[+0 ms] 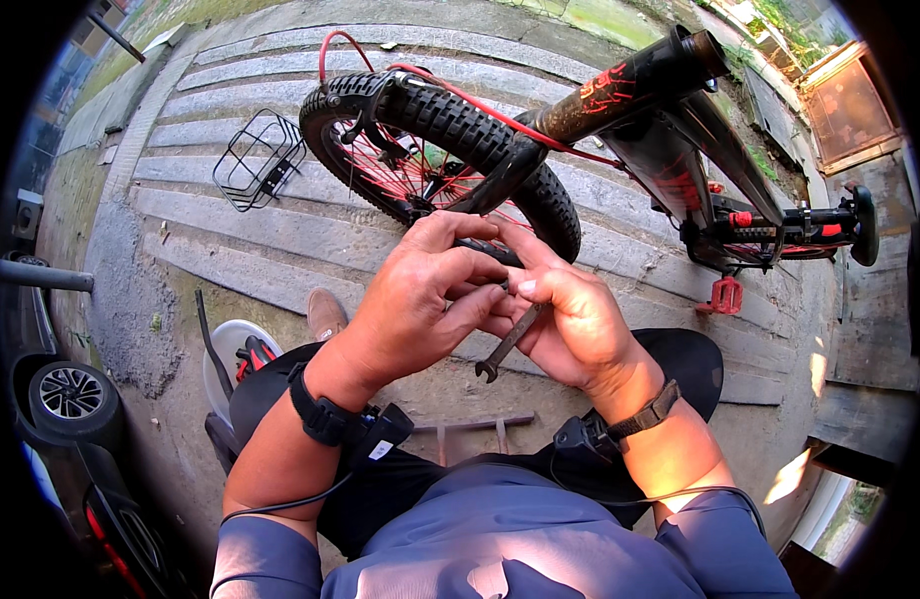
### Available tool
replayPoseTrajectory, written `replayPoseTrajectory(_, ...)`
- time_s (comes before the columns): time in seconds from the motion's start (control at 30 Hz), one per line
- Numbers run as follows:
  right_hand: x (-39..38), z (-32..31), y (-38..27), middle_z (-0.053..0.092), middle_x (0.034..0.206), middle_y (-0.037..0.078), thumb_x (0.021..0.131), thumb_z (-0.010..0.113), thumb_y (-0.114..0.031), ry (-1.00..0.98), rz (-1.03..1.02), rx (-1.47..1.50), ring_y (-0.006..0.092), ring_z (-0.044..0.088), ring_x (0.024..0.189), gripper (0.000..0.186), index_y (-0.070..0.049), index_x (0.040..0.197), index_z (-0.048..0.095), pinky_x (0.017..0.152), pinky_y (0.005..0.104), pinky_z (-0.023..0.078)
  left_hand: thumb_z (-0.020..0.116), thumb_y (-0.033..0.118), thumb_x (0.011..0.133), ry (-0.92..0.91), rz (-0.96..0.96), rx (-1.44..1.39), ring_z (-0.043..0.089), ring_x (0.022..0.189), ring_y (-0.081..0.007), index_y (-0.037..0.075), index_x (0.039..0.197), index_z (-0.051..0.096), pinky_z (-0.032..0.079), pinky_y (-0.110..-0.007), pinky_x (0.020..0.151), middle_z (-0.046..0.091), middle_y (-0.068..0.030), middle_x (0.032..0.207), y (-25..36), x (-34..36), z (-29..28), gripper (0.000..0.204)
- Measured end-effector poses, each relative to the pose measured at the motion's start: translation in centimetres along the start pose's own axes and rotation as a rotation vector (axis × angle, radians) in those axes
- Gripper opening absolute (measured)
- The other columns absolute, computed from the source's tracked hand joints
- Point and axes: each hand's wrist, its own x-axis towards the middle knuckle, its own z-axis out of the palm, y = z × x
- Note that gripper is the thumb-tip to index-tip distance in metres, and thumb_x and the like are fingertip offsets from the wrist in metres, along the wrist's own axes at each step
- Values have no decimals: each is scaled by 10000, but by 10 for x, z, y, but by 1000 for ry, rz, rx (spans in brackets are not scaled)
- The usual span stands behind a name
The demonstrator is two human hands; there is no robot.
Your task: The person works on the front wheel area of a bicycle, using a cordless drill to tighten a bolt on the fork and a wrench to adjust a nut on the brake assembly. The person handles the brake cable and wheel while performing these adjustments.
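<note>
Our right hand (pixel 570 319) grips the wrench (pixel 510 342), its shaft slanting down-left; our left hand (pixel 420 299) pinches, apparently, its upper end.

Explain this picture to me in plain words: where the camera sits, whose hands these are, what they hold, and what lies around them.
This is one picture from a wide fisheye camera worn on a person's head, looking down, so straight lines bend near the rim. The two forearms entering from below are the wearer's own.

The left hand and right hand meet in the middle, each with a dark band on its wrist. Together they hold a small metal wrench and seem to finger some small part, which is hidden between the fingers.

Right in front lies a black and red bicycle on a concrete ground, its knobby front wheel nearest the hands. A black wire basket sits on the ground to the left. A car wheel shows at the left edge.
</note>
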Motion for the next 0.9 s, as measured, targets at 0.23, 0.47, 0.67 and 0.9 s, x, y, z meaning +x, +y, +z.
replayPoseTrajectory(0.23,1,-7,3,569,1183,69,988,413,-63,-36,-4,-81,122,594,1032,604,-66,1560,221,910,296,503,688,-17,829,128,-7,-63,631,988,-328,7,927,710,533,-407,827,618,-175,1159,0,1,6,103)
replayPoseTrajectory(0.47,2,-4,6,575,1228,82,1010,402,-51,-17,-31,-121,145,608,1086,536,-41,1530,271,951,319,524,630,-56,885,122,-38,-41,664,942,-267,-27,935,664,553,-355,801,620,-173,1143,-2,0,11,67)
replayPoseTrajectory(0.67,6,-15,7,615,1264,118,1032,456,-89,38,-49,-146,195,651,1117,463,-32,1480,353,935,317,560,605,-29,913,187,14,-33,643,1020,-269,-20,956,643,507,-358,895,648,-161,1111,-5,2,6,58)
replayPoseTrajectory(0.9,5,-20,5,687,1068,117,1042,525,-174,131,-17,-261,159,710,848,305,-43,1317,527,648,222,551,592,23,953,250,-40,-74,624,1011,-208,-16,968,644,491,-321,894,653,-126,1104,-4,2,0,66)
